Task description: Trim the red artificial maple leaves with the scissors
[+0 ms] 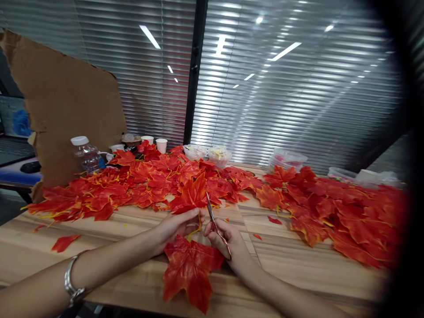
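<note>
Scissors (pixel 211 211) are gripped in the right hand (pixel 230 242), fingers wrapped about the copper-coloured handles, blades pointing up just beside an artificial maple leaf (pixel 190 194) that the left hand (pixel 175 227) pinches near its base, above the tabletop (pixel 314 269). Yellow stem (pixel 199 224) runs down past the left fingers to a lower maple leaf (pixel 194 269), which hangs face-on between the wrists, close to the near edge. For a clean snip, I would hold the stem taut, turn it out from the fingers and set the blades square across it, keeping the tips off the red fabric and the left thumb behind the cutting line; loose red scraps such as the torn-looking piece (pixel 64 243) at left suggest how easily a lobe could be nicked. Harder to read: whether the stem joins both leaves, since the left fingers cover part of it, and whether the blades are parted, as they look nearly edge-on; the right-hand leaf heap (pixel 351 216) is blurred and runs into a dark border (pixel 406 198), so its far end cannot be made out
</note>
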{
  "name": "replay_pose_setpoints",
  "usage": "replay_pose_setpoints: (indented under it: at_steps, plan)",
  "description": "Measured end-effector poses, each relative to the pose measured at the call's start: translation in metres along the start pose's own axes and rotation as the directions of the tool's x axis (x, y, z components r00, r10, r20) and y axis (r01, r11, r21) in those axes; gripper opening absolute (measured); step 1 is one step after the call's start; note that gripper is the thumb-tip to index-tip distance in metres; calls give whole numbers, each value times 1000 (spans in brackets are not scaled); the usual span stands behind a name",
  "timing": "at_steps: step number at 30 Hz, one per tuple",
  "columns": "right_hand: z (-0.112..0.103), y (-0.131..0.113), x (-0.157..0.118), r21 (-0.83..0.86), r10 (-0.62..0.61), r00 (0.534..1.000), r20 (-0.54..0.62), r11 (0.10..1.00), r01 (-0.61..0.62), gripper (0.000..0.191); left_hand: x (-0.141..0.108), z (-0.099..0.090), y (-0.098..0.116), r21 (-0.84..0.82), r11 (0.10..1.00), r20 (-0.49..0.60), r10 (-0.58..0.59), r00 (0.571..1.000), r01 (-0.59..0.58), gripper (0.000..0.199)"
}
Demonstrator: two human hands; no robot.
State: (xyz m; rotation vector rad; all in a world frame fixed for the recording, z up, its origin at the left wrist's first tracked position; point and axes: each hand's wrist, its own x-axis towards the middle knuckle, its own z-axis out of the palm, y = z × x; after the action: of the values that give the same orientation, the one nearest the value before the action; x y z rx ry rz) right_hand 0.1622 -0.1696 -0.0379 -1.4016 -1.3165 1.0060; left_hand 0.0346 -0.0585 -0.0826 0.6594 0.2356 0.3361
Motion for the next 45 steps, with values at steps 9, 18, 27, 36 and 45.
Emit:
replay_pose_setpoints:
  at_steps: [9,18,27,36,45]
  plan:
    - [-3,12,0,76,40,998,56,996,-44,43,7,-4,0,-105,994,-36,-38,999,34,18]
    - [1,11,5,101,53,997,51,993,-58,35,6,-1,3,-161,987,-118,-10,993,-9,18]
    - [2,7,1,77,73,995,68,994,-78,37,7,-5,7,-137,990,-92,-50,995,37,17]
    - [4,8,0,72,71,997,44,995,-74,34,3,0,8,-122,993,-106,-23,994,10,16]
    - [2,8,0,87,84,995,61,992,-89,37,12,-15,2,-133,991,-9,-22,1000,21,17]
